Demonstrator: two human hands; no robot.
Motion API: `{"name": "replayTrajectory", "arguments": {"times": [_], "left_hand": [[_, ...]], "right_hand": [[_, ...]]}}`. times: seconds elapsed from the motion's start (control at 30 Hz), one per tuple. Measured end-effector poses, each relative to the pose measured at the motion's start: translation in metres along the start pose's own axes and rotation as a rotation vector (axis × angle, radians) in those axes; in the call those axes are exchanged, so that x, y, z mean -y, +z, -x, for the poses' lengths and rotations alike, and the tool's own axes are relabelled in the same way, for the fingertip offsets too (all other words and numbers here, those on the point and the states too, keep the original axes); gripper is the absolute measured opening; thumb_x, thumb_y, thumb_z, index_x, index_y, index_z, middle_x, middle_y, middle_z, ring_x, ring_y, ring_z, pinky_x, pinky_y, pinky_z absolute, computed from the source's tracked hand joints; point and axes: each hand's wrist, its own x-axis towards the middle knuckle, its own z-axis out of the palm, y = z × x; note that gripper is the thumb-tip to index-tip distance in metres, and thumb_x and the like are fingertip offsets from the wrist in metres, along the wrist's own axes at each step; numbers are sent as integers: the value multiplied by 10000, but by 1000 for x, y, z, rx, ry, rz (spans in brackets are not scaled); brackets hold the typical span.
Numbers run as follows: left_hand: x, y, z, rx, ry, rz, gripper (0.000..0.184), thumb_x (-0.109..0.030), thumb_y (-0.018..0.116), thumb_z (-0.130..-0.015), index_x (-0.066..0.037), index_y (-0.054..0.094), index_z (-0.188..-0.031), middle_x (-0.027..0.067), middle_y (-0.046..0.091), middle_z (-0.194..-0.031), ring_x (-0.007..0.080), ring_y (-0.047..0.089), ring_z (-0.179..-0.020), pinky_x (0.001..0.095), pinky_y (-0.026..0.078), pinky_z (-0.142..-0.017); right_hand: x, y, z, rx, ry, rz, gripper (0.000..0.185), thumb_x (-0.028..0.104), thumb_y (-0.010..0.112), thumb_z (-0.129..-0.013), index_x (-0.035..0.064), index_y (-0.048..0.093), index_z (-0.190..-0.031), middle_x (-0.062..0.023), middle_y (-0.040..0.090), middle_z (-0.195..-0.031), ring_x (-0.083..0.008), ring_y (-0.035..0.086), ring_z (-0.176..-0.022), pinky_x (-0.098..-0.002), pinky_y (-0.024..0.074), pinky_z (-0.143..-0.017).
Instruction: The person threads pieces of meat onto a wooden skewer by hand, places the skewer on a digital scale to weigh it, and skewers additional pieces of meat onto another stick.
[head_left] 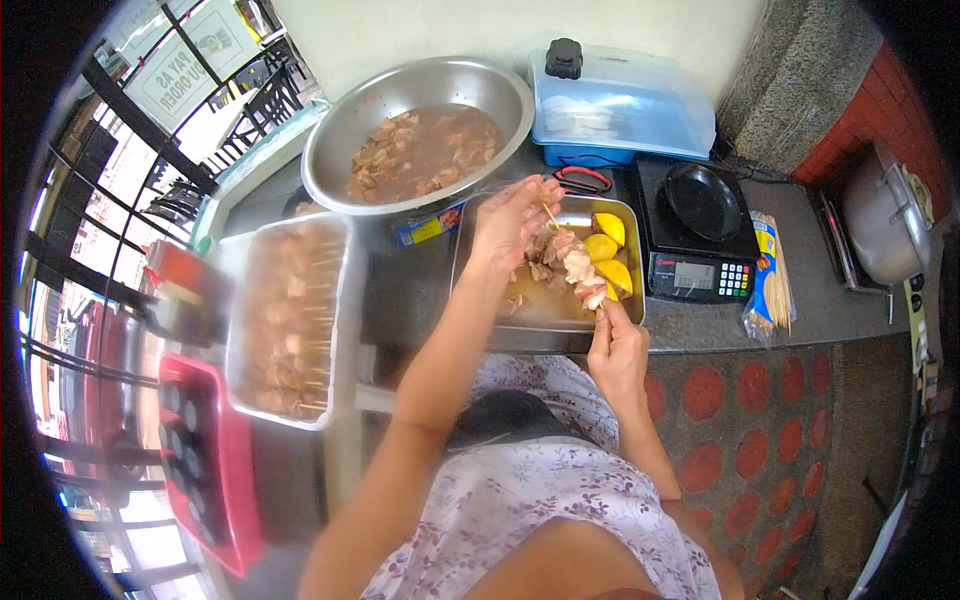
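Observation:
A wooden skewer threaded with pale meat pieces [578, 265] slants over a steel tray [637, 312]. My left hand [517, 218] is closed near the skewer's upper end. At its lower end, my right hand [618, 345] pinches the stick. Below the skewer, the tray holds loose meat [540, 268], cloudy liquid and several yellow citrus pieces [602, 247]. To the left, a white tray [344, 290] holds many meat skewers [290, 320]. Behind my left hand stands a large steel basin [318, 150] with meat in liquid [425, 145].
A black digital scale [697, 277] with a black dish is right of the steel tray. Beside it lies a pack of skewers [770, 280]. Red-handled scissors [583, 179] lie before a blue container [620, 110]. A pink crate [215, 450] is at lower left, a metal pot [880, 225] far right.

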Motion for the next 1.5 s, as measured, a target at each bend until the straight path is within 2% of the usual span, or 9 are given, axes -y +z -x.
{"name": "replayTrajectory", "arguments": {"times": [0.27, 0.33, 0.7, 0.8, 0.87, 1.0, 1.13, 1.2, 1.5], "left_hand": [[-8, 3, 10, -12, -13, -185, 326, -89, 569, -905, 112, 496, -1150, 204, 626, -1044, 273, 644, -944, 342, 539, -831], [-6, 0, 10, -3, -17, -182, 323, -92, 569, -905, 113, 500, -1145, 200, 628, -1039, 274, 644, -943, 341, 540, -828], [-3, -6, 13, 11, -24, -222, 301, -94, 585, -897, 100, 530, -1119, 183, 629, -1046, 259, 646, -941, 329, 540, -827], [0, -10, 10, 21, -13, -239, 328, -173, 555, -926, 86, 533, -1126, 197, 624, -1056, 266, 634, -975, 342, 533, -846], [6, -20, 1, 63, -236, 92, 470, -355, 446, -968, 75, 525, -1141, 220, 608, -1089, 286, 618, -1002, 378, 516, -865], [1, -16, 4, 145, -500, 139, 682, -553, 277, -956, 54, 495, -1177, 223, 588, -1137, 312, 600, -1009, 410, 485, -877], [0, -13, -5, 181, -290, 133, 618, -496, 310, -968, 64, 473, -1170, 259, 543, -1205, 371, 520, -1125, 486, 384, -991], [-2, -13, -6, 153, -258, 84, 524, -439, 390, -968, 34, 504, -1164, 216, 588, -1139, 296, 590, -1044, 403, 486, -873], [5, -9, -1, 120, -67, -91, 327, -237, 423, -982, 52, 516, -1104, 212, 631, -1042, 277, 642, -928, 363, 520, -811]], "right_hand": [[2, -4, -1, -36, 9, -14, 163, 55, 515, -855, 74, 627, -971, -239, 575, -668, -416, 596, -647, -458, 430, -520], [1, -2, -2, -103, -113, 13, 166, 33, 514, -864, -1, 624, -984, -221, 530, -577, -339, 567, -476, -392, 387, -443], [-1, 1, 0, -77, -96, 94, 138, 43, 526, -847, 40, 620, -948, -227, 560, -611, -393, 581, -559, -445, 418, -491], [-3, 4, 1, -39, -59, 80, 108, 69, 532, -846, 55, 606, -924, -233, 576, -632, -416, 594, -612, -483, 443, -526], [-3, 5, 1, -33, -51, 67, 106, 76, 531, -851, 54, 602, -926, -236, 576, -633, -418, 594, -613, -486, 442, -525], [-1, 2, -1, -34, -45, 58, 111, 94, 525, -863, 55, 597, -938, -243, 575, -636, -420, 595, -612, -487, 443, -524], [-9, 7, 2, -43, -117, 63, 159, 53, 505, -877, -4, 612, -980, -232, 544, -604, -369, 583, -531, -418, 401, -472], [-9, 7, 2, -35, -112, 65, 157, 58, 506, -880, -3, 612, -979, -231, 544, -601, -367, 583, -528, -416, 400, -468], [-1, 9, 1, -2, -41, 80, 119, 108, 518, -865, 45, 592, -933, -236, 574, -625, -421, 591, -606, -495, 442, -531]]}}
